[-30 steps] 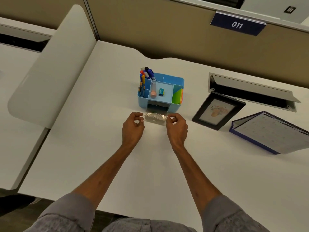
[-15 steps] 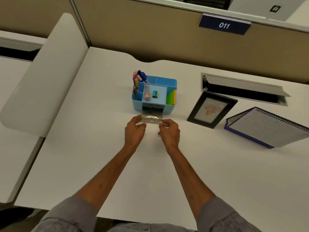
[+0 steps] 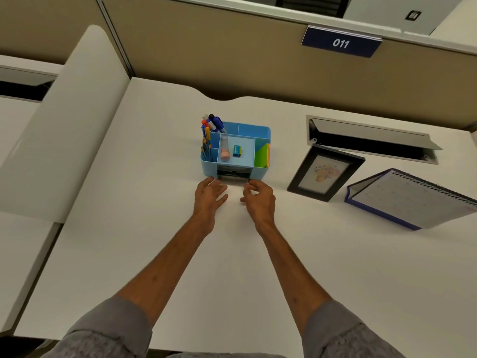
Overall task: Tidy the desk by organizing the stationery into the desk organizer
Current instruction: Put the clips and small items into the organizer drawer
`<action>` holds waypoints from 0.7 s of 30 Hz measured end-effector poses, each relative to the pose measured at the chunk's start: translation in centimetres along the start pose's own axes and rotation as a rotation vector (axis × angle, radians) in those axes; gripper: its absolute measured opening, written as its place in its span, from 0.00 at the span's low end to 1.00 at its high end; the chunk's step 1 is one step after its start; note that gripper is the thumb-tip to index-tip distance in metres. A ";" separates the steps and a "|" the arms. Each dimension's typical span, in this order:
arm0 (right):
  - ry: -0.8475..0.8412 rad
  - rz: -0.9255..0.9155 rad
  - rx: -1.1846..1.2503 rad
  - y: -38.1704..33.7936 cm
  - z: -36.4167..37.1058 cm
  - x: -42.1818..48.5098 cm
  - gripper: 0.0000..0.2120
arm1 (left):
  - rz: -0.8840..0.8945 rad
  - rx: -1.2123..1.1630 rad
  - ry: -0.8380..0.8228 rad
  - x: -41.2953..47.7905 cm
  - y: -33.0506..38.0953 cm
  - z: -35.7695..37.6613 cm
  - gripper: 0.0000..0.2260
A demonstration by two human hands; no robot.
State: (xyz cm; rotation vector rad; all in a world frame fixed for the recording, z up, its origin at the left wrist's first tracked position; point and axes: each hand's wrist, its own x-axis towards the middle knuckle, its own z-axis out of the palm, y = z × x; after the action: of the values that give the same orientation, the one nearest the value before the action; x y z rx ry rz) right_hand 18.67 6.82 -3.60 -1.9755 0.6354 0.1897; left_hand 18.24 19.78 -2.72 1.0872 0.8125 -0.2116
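With both the left hand [image 3: 208, 196] and the right hand [image 3: 258, 198] loosely spread and holding nothing, the clear drawer [image 3: 233, 180] just beyond the fingertips looks nearly home in the blue desk organizer [image 3: 209, 168], so press both ends evenly.

Drawer [image 3: 233, 179] in, hands [image 3: 210, 193] released.

White desk [image 3: 134, 228], tan partition wall [image 3: 206, 47], navy "011" sign [image 3: 340, 43]
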 end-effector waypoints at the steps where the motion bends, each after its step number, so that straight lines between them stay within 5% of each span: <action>1: -0.003 0.000 0.003 0.0 0.0 0.2 0.18 | -0.009 -0.023 -0.013 0.1 0.2 0.1 0.20; 21: -0.052 -0.136 -0.304 -1.1 -0.6 0.2 0.23 | -0.050 -0.118 -0.050 0.5 1.0 0.4 0.18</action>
State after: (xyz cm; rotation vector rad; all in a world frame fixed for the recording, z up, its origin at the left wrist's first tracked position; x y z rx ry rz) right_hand 19.31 6.68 -2.50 -2.2898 0.4565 0.2654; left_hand 19.33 20.03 -2.31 0.9481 0.7981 -0.2293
